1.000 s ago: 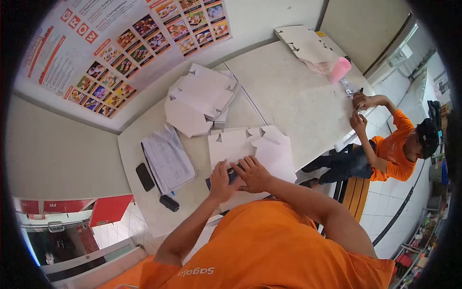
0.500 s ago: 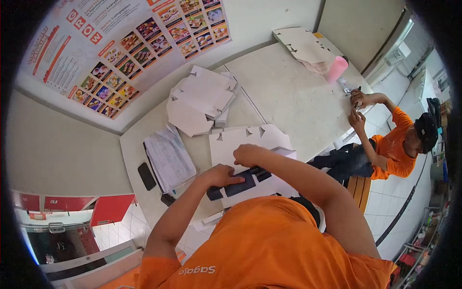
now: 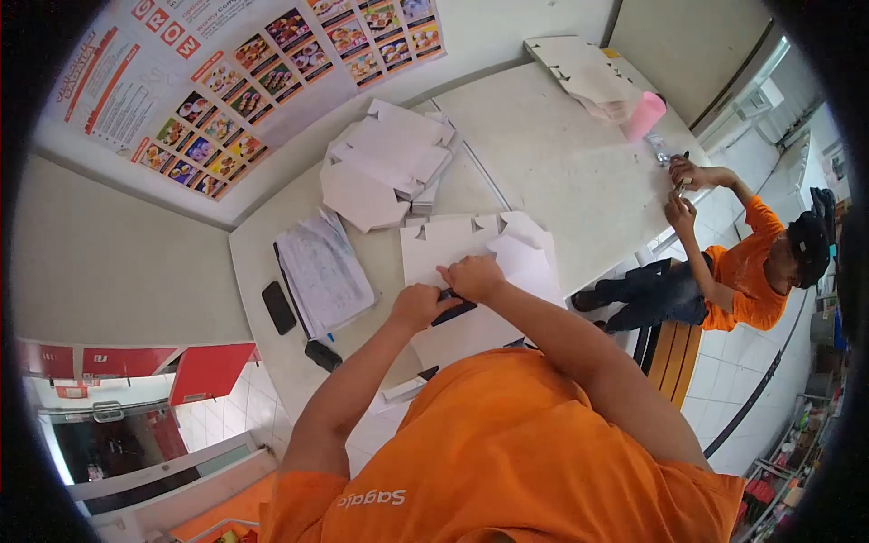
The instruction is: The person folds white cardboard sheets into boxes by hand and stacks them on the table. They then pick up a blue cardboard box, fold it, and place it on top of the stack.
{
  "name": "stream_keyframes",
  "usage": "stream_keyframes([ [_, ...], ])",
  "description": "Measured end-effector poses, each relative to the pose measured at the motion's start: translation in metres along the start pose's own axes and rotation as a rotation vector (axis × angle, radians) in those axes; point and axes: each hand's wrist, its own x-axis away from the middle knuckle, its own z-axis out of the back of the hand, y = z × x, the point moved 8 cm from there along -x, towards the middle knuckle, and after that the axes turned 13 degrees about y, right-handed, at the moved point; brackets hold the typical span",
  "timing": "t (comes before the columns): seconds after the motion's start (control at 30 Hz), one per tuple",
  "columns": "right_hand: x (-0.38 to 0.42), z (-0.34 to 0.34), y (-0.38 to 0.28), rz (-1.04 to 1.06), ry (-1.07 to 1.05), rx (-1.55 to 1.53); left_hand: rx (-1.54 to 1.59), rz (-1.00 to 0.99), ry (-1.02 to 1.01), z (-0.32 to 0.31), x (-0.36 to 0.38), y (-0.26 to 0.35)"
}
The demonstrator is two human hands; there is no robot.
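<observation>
My left hand [image 3: 418, 308] and my right hand [image 3: 477, 278] meet over a flat white cardboard box blank [image 3: 445, 237]. Under the left fingers and thumb shows a dark blue flat piece [image 3: 455, 313], mostly covered. My left hand is closed on it. The right hand is also closed, its fingers bent close to the left thumb; what it pinches is hidden. A loose white paper [image 3: 528, 258] lies on the blank, right of my right hand.
Stacked white box blanks [image 3: 385, 158] stand near the wall. To the left lie a clipboard with papers [image 3: 324, 271], a phone [image 3: 279, 308] and a small black object [image 3: 323, 355]. More blanks [image 3: 579, 68] and a pink cup [image 3: 645, 116] sit farther off. A co-worker [image 3: 747, 262] handles something small at right.
My hands have come together over the blank, the left shifting up and right. The dark blue piece is now largely covered. The loose paper on the blank shows more fully.
</observation>
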Motion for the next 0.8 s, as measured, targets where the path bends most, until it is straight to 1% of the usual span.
stream_keyframes([
  [0.07,-0.006,0.005,0.003,0.008,0.018,0.013,-0.035,0.005,-0.029,0.017,-0.006,0.007],
  [0.13,-0.003,0.023,0.003,-0.027,0.047,-0.081,0.033,0.04,-0.226,0.029,-0.001,0.004],
  [0.17,-0.003,0.026,0.01,-0.039,0.05,-0.08,0.032,0.03,-0.234,0.029,0.006,-0.017],
  [0.2,-0.005,0.039,0.021,-0.046,0.169,-0.127,0.763,0.262,-0.292,0.019,0.021,-0.046],
  [0.23,-0.004,0.051,0.031,-0.054,0.288,-0.174,1.492,0.502,-0.329,0.009,0.036,-0.058],
  [0.27,-0.002,0.052,0.041,-0.066,0.294,-0.173,1.486,0.498,-0.342,-0.002,0.048,-0.054],
  [0.3,0.003,0.066,0.07,-0.276,0.552,-0.588,1.321,0.321,-0.239,-0.002,0.053,-0.046],
  [0.33,0.015,0.072,0.101,-0.48,0.807,-1.008,1.376,0.418,-0.125,-0.014,0.057,-0.045],
  [0.37,0.029,0.091,0.112,-0.547,0.92,-0.941,1.428,0.507,-0.003,-0.026,0.063,-0.045],
  [0.4,0.045,0.111,0.122,-0.609,1.028,-0.871,1.422,0.501,-0.009,-0.026,0.058,-0.031],
  [0.43,0.057,0.103,0.133,-0.691,0.946,-0.902,1.364,0.628,0.099,-0.023,0.053,-0.032],
  [0.47,0.079,0.1,0.134,-0.689,0.957,-0.903,1.3,0.753,0.208,-0.014,0.053,-0.035],
  [0.5,0.096,0.108,0.122,-0.631,0.838,-0.576,1.3,0.735,0.209,-0.007,0.047,-0.033],
  [0.53,0.102,0.115,0.111,-0.567,0.708,-0.252,1.392,0.661,0.212,0.001,0.039,-0.029],
  [0.57,0.106,0.119,0.105,-0.566,0.712,-0.248,1.482,0.596,0.213,0.008,0.036,-0.026],
  [0.6,0.103,0.12,0.099,-0.565,0.657,-0.245,1.485,0.585,0.215,0.014,0.03,-0.028],
  [0.63,0.096,0.122,0.096,-0.563,0.606,-0.243,1.552,0.516,0.167,0.022,0.019,-0.025],
  [0.67,0.091,0.128,0.096,-0.559,0.615,-0.242,1.614,0.45,0.118,0.028,0.01,-0.02],
  [0.7,0.077,0.13,0.091,-0.451,0.596,-0.543,1.635,0.399,0.173,0.045,0.001,-0.009],
  [0.73,0.065,0.142,0.078,-0.332,0.568,-0.841,1.626,0.384,0.171,0.056,-0.007,-0.002],
  [0.77,0.063,0.146,0.069,-0.386,0.443,-1.094,1.638,0.415,0.178,0.065,-0.015,0.002],
  [0.8,0.062,0.163,0.062,-0.384,0.464,-1.097,1.65,0.445,0.181,0.073,-0.024,0.006],
])
